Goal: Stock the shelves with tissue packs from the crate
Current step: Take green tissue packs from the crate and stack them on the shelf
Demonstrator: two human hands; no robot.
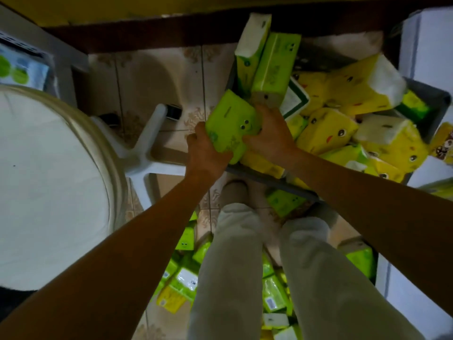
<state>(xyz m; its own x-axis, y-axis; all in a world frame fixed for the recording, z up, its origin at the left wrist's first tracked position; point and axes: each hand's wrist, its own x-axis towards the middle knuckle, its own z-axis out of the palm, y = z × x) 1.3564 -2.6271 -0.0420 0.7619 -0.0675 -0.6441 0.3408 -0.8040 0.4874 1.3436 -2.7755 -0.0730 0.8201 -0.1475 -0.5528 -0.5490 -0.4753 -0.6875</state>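
A grey crate [426, 94] on the floor ahead of me is heaped with yellow and green tissue packs [326, 133]. At its near left corner I hold a light green tissue pack [230, 123] with a little face printed on it. My left hand [204, 153] grips the pack's near left end. My right hand [269, 133] grips its right side, fingers curled over the top edge. The pack is tilted and sits just above the crate's rim.
A white round table [49, 182] with white legs [147, 143] fills the left. More green tissue packs [183, 278] lie on the tiled floor around my legs [245, 266]. White shelf units [426, 40] stand at the right; a dark ledge runs along the top.
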